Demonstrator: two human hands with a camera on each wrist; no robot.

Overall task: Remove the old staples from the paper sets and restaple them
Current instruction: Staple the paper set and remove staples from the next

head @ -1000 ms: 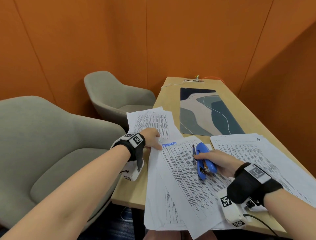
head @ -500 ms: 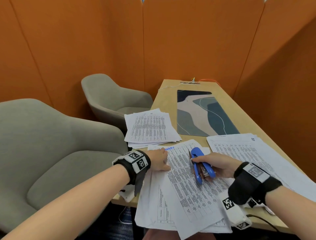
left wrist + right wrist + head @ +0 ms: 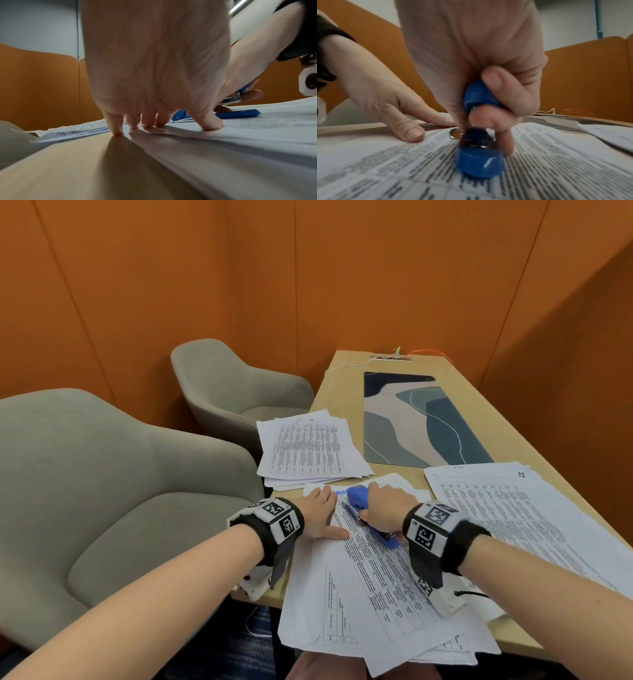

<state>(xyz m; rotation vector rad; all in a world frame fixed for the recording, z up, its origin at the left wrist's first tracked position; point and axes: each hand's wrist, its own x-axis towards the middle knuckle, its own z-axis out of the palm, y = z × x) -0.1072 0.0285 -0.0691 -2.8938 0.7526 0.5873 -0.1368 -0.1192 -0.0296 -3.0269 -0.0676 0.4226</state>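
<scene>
A printed paper set (image 3: 376, 577) lies skewed over the table's near edge, with blue handwriting at its top corner. My left hand (image 3: 318, 517) lies flat on that set's upper left part, fingertips (image 3: 118, 129) pressing down, thumb spread out. My right hand (image 3: 385, 508) grips a blue stapler (image 3: 358, 498) from above, at the set's top corner. In the right wrist view the stapler (image 3: 479, 162) stands on the printed page, with fingers curled round its upper arm. Its base (image 3: 240, 114) lies on the sheet. Whether the paper sits between the jaws is hidden.
A second paper stack (image 3: 308, 453) lies at the table's left edge, and a third one (image 3: 513, 515) on the right. A patterned desk mat (image 3: 421, 419) covers the table's middle. Two grey chairs (image 3: 102, 491) (image 3: 233, 385) stand to the left. Cables (image 3: 394, 356) sit at the far end.
My left hand slid from the sheet's top edge and flattened on the set. My right hand turned over the stapler and brought it up to the top corner.
</scene>
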